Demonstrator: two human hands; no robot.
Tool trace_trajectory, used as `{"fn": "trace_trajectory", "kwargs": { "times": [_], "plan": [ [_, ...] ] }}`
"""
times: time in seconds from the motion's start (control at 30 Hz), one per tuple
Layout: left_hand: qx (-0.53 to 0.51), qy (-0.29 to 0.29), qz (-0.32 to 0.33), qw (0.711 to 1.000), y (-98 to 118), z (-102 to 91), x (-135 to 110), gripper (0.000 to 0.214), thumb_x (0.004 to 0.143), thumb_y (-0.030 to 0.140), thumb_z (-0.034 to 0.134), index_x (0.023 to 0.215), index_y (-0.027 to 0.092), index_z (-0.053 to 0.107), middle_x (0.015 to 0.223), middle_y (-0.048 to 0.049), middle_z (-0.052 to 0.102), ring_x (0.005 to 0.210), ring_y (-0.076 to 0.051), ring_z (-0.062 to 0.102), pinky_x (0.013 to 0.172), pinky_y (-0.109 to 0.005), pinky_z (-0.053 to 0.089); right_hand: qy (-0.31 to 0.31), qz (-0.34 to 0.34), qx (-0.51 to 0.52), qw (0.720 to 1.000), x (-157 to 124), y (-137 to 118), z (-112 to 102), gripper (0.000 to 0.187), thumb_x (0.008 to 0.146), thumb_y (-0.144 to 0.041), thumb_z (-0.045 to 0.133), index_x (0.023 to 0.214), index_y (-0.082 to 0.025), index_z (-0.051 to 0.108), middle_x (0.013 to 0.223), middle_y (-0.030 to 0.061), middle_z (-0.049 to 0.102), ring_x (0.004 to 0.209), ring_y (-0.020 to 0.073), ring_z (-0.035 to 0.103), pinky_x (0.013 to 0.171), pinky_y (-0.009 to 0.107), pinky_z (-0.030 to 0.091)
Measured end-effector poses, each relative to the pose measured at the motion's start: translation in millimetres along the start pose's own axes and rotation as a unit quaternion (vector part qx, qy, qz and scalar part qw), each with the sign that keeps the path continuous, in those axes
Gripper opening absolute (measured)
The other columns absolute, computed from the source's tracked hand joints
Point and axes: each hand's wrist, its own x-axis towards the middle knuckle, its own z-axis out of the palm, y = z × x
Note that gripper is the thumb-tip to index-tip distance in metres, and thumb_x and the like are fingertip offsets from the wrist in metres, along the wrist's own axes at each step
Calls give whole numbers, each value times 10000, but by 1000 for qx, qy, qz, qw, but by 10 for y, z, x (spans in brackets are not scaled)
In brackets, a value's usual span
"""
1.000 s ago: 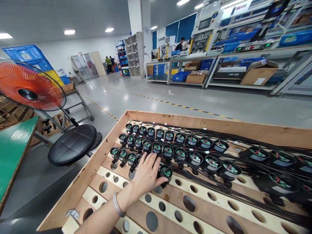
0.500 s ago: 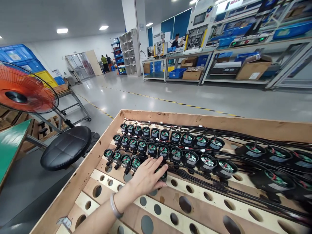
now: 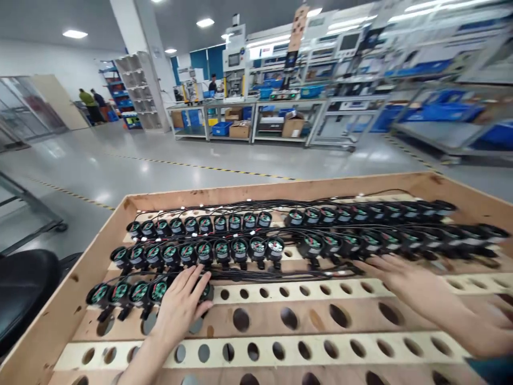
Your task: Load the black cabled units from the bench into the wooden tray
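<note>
**Two bare hands over a crate of round black units**

A wide, shallow crate (image 3: 240, 191) of raw plywood fills the lower view, its rim rough-edged and pale brown. Its floor is built of flat boards (image 3: 312, 321), some light and some darker, drilled through with round holes – small ones in rows, larger ones between them.

Seated in the far boards are rows of units (image 3: 240, 247): short black cylinders with a glossy shell, each capped by a round green circuit face. Two long rows run nearly from wall to wall; a short front row (image 3: 128, 293) holds only a few, at the left end. Thin black cables (image 3: 256, 275) lie in bundles along and between the rows.

The left hand (image 3: 180, 307) lies palm down on the end unit (image 3: 206, 291) of that front row, at the crate's near left – fingers spread apart and draped over its top, thumb at its near side, not clamped shut.

The right hand (image 3: 409, 283), blurred, stretches flat with its fingers apart and extended, the tips at the cables just in front of the second row, right of centre.

A black padded stool (image 3: 24, 289) stands just outside the crate's left wall.
</note>
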Motion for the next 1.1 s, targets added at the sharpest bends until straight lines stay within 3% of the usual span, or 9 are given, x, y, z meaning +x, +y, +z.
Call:
{"fn": "trace_trajectory", "kwargs": {
  "times": [0.1, 0.27, 0.4, 0.53, 0.67, 0.93, 1.1],
  "plan": [
    [14, 27, 15, 999, -27, 29, 0, 480, 1032, 464, 409, 1334, 137, 587, 1329, -148, 649, 1180, -284, 636, 999, -457, 533, -52, -109, -151, 981, -105, 285, 164, 666, 794, 108, 362, 1205, -268, 727, 1129, 85, 720, 1061, 204, 686, 773, 272, 583],
    [30, 46, 38, 998, -61, 50, -3, 533, 1026, 518, 407, 1345, 125, 576, 1313, -135, 655, 1159, -275, 636, 1003, -437, 493, 23, -181, -251, 951, -155, 366, 247, 620, 817, 44, 356, 1267, -222, 690, 1270, 118, 657, 1119, 275, 651, 961, 430, 574],
    [31, 60, 46, 997, -86, 75, -15, 546, 1029, 529, 399, 1359, 127, 565, 1320, -121, 651, 1166, -269, 621, 1038, -430, 436, 5, -126, -283, 951, -160, 328, 259, 550, 854, 28, 362, 1248, -179, 686, 1272, 139, 645, 1147, 287, 621, 995, 448, 538],
    [26, 63, 51, 996, -114, 114, -25, 574, 1026, 556, 386, 1371, 131, 554, 1330, -113, 646, 1169, -270, 610, 1061, -431, 401, -32, -78, -282, 956, -273, 285, 464, 551, 838, 46, 369, 1235, -174, 682, 1222, 105, 683, 1040, 223, 669, 897, 343, 568],
    [28, 73, 61, 995, -143, 140, -27, 590, 1020, 576, 380, 1363, 130, 558, 1307, -113, 658, 1156, -272, 613, 1051, -429, 399, -43, -37, -272, 961, -373, 205, 615, 455, 889, -4, 396, 1195, -147, 701, 1263, 124, 674, 1044, 236, 672, 918, 374, 537],
    [49, 91, 71, 992, -182, 189, -51, 578, 1022, 568, 365, 1355, 134, 555, 1275, -116, 677, 1131, -274, 631, 1040, -431, 410, -42, 34, -226, 973, -359, 254, 501, 375, 973, -134, 404, 1188, -174, 709, 1282, 116, 665, 1145, 312, 590, 918, 444, 475],
    [53, 83, 65, 993, -195, 202, -69, 606, 1012, 581, 365, 1392, 135, 520, 1313, -131, 655, 1157, -288, 629, 1034, -441, 432, -52, 47, -175, 982, -455, 305, 391, 416, 1015, -238, 362, 1312, -168, 644, 1387, 156, 588, 1272, 358, 514, 1021, 549, 427]
  ]
}}
